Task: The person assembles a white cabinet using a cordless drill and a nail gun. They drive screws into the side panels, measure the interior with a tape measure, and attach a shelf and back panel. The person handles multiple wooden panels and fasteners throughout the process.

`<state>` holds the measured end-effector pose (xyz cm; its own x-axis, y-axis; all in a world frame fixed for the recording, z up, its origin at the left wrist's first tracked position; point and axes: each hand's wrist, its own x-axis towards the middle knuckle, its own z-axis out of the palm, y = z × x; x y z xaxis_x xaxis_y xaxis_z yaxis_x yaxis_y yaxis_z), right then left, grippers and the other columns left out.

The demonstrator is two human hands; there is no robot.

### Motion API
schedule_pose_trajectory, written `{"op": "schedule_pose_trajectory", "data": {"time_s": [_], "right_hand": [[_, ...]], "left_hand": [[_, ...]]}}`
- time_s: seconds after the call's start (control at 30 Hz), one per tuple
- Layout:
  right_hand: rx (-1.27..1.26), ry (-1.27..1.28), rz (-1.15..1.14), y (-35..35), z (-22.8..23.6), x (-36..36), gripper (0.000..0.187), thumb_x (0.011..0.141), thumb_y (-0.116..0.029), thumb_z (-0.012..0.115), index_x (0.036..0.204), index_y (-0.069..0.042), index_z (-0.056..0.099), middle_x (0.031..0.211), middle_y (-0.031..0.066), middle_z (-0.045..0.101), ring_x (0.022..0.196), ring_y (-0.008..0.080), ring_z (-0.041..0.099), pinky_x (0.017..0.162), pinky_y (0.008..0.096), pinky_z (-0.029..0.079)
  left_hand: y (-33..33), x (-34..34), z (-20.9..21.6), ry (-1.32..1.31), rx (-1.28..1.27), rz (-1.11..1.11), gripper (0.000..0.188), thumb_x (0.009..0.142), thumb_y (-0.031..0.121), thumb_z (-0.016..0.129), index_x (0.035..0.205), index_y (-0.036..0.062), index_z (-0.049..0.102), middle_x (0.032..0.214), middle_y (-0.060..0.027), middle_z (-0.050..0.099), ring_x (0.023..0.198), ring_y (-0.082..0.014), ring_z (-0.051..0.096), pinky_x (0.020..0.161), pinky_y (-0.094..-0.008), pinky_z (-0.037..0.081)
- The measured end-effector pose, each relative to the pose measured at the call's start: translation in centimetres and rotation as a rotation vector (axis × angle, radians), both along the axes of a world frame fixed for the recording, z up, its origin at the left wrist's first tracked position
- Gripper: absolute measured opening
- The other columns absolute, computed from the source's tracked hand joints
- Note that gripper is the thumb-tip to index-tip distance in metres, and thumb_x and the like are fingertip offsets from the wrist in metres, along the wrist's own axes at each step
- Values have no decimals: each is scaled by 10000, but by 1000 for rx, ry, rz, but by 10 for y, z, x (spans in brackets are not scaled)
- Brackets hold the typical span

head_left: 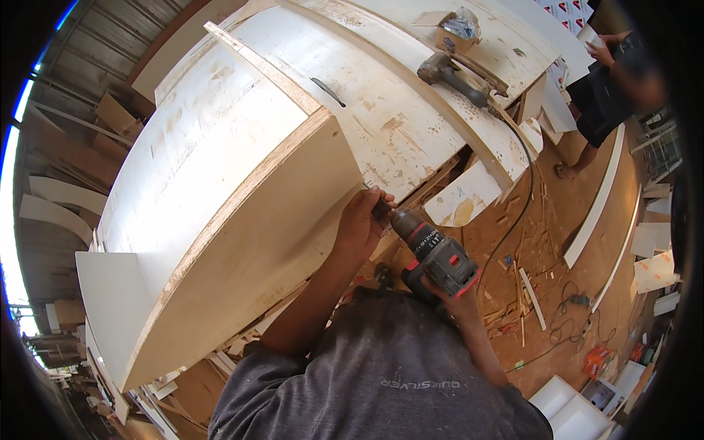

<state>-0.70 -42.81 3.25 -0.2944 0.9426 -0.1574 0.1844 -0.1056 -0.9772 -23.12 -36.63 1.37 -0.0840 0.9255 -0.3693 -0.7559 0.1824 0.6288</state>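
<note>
My right hand point(449, 292) grips the handle of a grey and black cordless drill point(433, 253) with red trim. The drill points up and left at the end of a pale curved panel point(257, 220) with a raw, rough-cut edge. At the front of the chuck, my left hand point(359, 218) is closed around the dark bit point(381, 210), its fingertips close to the panel's corner. Whether a screw sits at the tip is too small to tell. A narrow upright strip point(264, 70) meets the panel's top corner.
On the large white curved surface point(396, 139) lie a nailer point(455, 79) with a black hose point(529, 172) and an open cardboard box point(453, 37). Another person point(616, 81) stands at the upper right. Wood scraps point(532, 297) and cables litter the brown floor point(506, 249).
</note>
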Motion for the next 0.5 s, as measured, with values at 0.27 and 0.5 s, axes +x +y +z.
{"op": "schedule_pose_trajectory", "data": {"time_s": [0.27,0.5], "right_hand": [[-10,-26,4,-2,-6,-8,275,765,-202,763,1013,-116,685,1090,94,591,1020,282,530,853,415,438],[127,-71,25,-2,-7,-9,262,768,-205,760,1006,-124,688,1079,86,587,1003,277,532,834,410,442]], "left_hand": [[3,-7,-2,30,-7,-7,123,954,189,563,906,76,556,889,-66,614,817,-160,609,744,-317,529],[3,-8,4,28,-28,-19,127,945,178,581,874,76,558,875,-75,633,799,-164,623,727,-300,531]]}}
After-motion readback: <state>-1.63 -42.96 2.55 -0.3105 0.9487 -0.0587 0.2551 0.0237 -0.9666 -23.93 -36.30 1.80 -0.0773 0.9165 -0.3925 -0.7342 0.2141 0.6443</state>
